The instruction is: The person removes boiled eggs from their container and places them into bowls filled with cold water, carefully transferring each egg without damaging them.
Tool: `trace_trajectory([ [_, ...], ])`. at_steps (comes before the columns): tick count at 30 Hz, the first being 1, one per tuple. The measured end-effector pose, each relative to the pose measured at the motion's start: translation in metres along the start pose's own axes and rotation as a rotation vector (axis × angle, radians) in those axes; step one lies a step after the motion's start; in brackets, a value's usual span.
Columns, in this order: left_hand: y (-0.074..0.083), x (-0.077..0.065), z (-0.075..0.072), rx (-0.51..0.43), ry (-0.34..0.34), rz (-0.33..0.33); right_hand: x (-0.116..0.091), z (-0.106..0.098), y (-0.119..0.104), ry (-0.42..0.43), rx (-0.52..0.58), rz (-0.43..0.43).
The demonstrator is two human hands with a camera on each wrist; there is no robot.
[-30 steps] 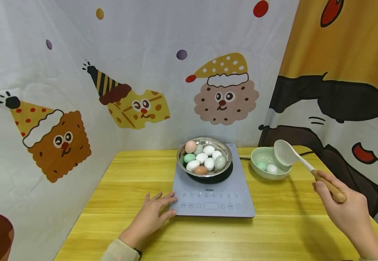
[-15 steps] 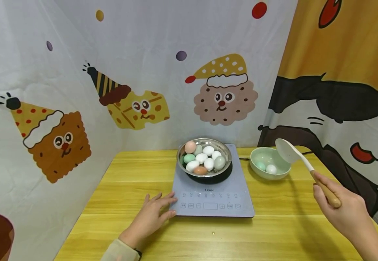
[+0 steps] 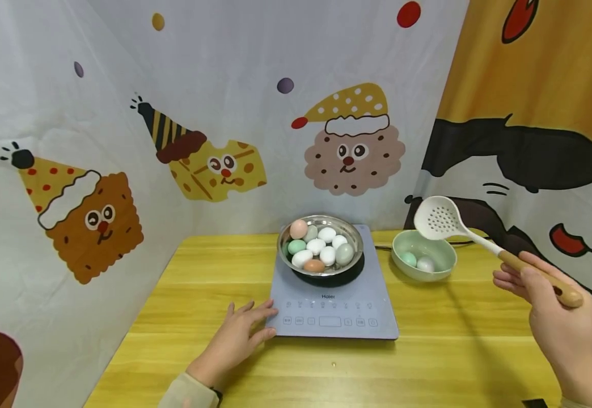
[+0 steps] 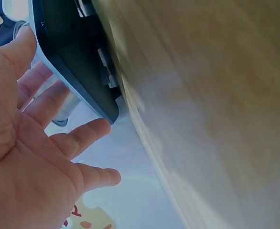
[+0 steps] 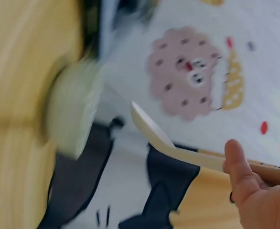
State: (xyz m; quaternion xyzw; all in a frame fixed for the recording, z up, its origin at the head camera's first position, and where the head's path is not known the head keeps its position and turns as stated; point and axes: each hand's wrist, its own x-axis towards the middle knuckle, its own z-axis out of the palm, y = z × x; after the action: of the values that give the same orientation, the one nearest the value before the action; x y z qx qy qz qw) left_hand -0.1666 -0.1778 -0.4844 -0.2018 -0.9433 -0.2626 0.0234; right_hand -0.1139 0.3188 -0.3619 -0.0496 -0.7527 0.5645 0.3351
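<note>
Hanging in the air by the green bowl, the skimmer is pinched in the right grip, thumb against the wooden handle and fingers behind it, forearm coming in from the lower right. Its perforated cup is tilted so the holes show. The left grip is spread and relaxed, fingertips just touching the left front edge of the hotplate.

Funny how the views split, btw. From the head, the cup overlaps the green bowl's rim and you can see two eggs in there, one pale green, one white. The right wrist view is pretty blurry, but it gets the skimmer side-on with a clear gap between it and the green bowl. The left wrist one catches the hotplate's dark underside, which the head view totally hides.

On the hotplate there's a steel bowl heaped with more eggs: white, brown, green, greyish. Hotplate and green bowl both sit on a yellow wood-grain worktop, with a black cord running between them. Around it all hangs cloth printed with cartoon snacks in party hats, plus big orange and black shapes on the right.
</note>
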Motion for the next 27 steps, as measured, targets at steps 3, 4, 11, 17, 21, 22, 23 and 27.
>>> trace_trajectory([
  [3,0.001,0.001,-0.001,0.006,0.006,0.002,0.005,0.016,-0.015,-0.050,0.293,0.099],
  [4,0.001,0.001,-0.002,0.006,0.007,0.002,0.005,0.024,-0.020,-0.094,0.333,0.082],
  [11,0.003,0.001,-0.002,0.010,0.003,-0.006,-0.001,0.090,-0.039,-0.412,0.256,-0.206],
  [17,0.002,0.003,-0.002,0.012,-0.004,0.004,-0.007,0.139,-0.031,-0.443,0.009,-0.467],
  [21,-0.001,0.001,-0.002,0.013,-0.010,0.002,-0.015,0.156,-0.027,-0.458,-0.022,-0.558],
  [22,-0.001,0.001,-0.001,0.010,-0.011,0.001,-0.017,0.159,-0.026,-0.458,-0.028,-0.571],
  [23,-0.001,0.000,-0.001,0.008,-0.011,-0.001,-0.018,0.161,-0.025,-0.454,-0.032,-0.582],
  [27,-0.002,0.001,0.000,0.002,-0.010,-0.004,-0.021,0.167,-0.025,-0.436,-0.046,-0.602],
])
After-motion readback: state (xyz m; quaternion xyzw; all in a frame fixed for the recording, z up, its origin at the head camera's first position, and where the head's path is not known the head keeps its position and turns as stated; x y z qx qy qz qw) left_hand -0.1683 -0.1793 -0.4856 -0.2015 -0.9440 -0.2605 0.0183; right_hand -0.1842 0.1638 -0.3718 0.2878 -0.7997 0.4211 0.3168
